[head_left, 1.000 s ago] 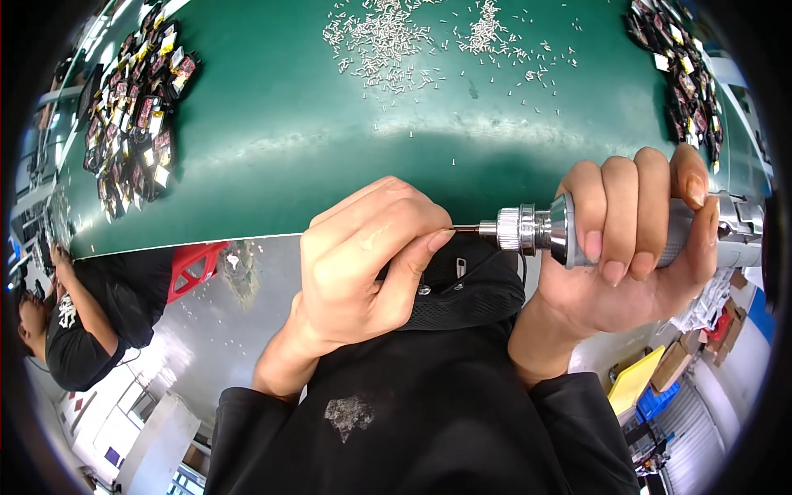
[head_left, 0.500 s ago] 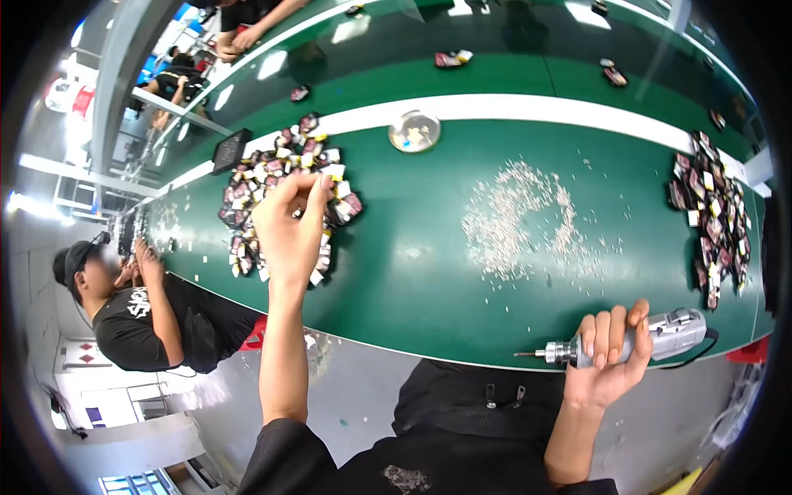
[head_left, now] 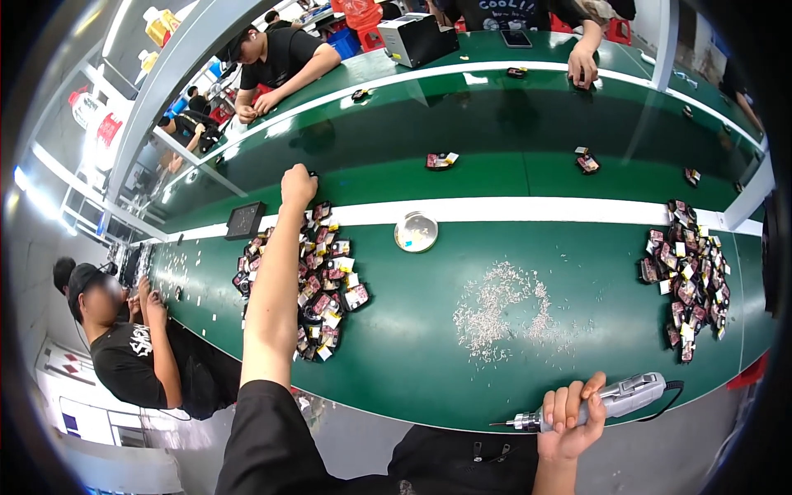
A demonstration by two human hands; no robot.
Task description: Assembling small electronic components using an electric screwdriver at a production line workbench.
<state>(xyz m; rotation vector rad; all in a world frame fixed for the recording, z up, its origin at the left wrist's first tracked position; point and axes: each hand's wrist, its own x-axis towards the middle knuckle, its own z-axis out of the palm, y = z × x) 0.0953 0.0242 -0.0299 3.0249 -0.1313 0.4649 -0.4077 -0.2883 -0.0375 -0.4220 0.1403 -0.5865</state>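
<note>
My left arm stretches forward over the pile of small black assemblies with red and white parts (head_left: pixel 318 289). At the inner edge of the dark belt, my left hand (head_left: pixel 298 186) is closed, fingers curled down. A small dark item (head_left: pixel 313 174) shows at its fingertips, mostly hidden, so its kind is unclear. Around a grey electric screwdriver (head_left: pixel 631 398), my right hand (head_left: pixel 571 415) is wrapped at the table's near edge, the bit pointing left. Beyond that lies a scatter of tiny pale screw-like pieces (head_left: pixel 488 318).
A round shallow dish (head_left: pixel 416 232) and a black tray (head_left: pixel 245 220) stand by the white rail (head_left: pixel 495 209). Another assembly pile (head_left: pixel 686 280) lies on the right. Single assemblies (head_left: pixel 441 161) sit on the belt. Co-workers work at the left (head_left: pixel 136 355) and across the belt (head_left: pixel 289 66).
My left hand has moved forward from above the left pile to the belt. The view has tilted up, showing more of the far side. My right hand keeps hold of the screwdriver.
</note>
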